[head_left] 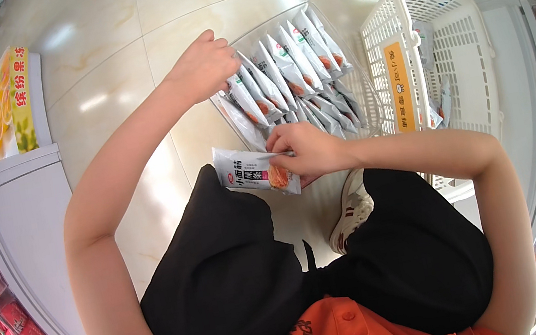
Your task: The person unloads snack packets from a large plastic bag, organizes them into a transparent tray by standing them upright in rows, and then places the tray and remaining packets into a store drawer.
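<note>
My right hand [308, 149] pinches a silver-grey snack packet [243, 170] between thumb and fingers, holding it over my knees in front of the bin. Ahead of me on the floor is a clear plastic bin [364, 96], tilted in view. It contains several matching snack packets [282, 64], standing on edge in rows. At the bin's left rim, my left hand [210, 64] is closed with its fingers curled over the edge, right beside the packets. Its fingertips are partly hidden.
A white slatted shopping basket [456, 73] with an orange label stands to the right, with a few packets inside. Shelving units [24, 210] with packaged goods flank me on both sides. Pale tiles [92, 62] cover the floor, and my shoe [351, 210] is close to the bin.
</note>
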`<state>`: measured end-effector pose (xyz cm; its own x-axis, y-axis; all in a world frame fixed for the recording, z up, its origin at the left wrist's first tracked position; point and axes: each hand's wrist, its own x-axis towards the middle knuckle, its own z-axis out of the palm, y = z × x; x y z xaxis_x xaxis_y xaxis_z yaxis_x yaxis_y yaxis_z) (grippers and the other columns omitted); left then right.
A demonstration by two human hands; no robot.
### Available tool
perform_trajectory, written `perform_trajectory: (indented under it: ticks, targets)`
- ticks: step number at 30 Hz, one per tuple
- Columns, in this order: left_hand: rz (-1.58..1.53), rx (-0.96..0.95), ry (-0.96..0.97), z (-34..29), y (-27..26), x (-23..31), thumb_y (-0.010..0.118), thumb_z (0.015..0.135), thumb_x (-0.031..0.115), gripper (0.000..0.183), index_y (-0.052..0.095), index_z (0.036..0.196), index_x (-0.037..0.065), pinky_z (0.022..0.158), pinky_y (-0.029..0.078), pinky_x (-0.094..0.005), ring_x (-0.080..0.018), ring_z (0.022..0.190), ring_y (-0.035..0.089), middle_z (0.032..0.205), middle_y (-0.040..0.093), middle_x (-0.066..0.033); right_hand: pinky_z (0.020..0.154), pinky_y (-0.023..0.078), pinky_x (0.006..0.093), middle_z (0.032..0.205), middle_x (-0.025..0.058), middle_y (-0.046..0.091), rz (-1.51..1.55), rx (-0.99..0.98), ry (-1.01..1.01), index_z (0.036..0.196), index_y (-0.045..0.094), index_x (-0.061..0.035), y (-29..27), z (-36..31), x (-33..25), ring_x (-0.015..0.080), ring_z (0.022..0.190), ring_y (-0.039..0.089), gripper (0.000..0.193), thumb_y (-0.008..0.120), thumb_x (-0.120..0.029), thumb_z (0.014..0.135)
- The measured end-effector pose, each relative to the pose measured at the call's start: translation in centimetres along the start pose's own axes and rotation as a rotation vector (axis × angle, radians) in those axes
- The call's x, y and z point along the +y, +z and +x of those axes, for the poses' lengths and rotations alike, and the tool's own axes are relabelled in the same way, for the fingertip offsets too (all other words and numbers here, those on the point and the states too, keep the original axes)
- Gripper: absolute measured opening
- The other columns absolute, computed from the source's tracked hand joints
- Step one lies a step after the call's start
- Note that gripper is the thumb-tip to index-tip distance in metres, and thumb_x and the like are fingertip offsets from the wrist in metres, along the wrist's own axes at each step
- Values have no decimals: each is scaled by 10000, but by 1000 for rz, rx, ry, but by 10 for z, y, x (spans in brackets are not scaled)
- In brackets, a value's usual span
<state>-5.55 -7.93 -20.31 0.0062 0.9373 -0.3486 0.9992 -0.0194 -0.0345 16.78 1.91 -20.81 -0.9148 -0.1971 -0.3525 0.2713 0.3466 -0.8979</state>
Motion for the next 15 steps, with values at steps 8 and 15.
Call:
perform_trajectory:
  ticks: [8,15]
  targets:
    - [-313,14,-82,-13,-7,-1,722,679,78,204,565,809,95,822,430,-368,-227,862,588,826,613,-41,735,499,374,984,152,646,141,4,-33,808,676,50,-5,-18,0,299,791,636,178,590,-105,818]
    - [-156,-38,-21,-9,-10,7,659,663,-6,138,673,740,107,798,449,-337,-212,895,611,819,643,-52,864,469,389,1295,290,496,39,-126,-142,819,679,39,-5,14,36,383,1050,593,211,625,-166,825]
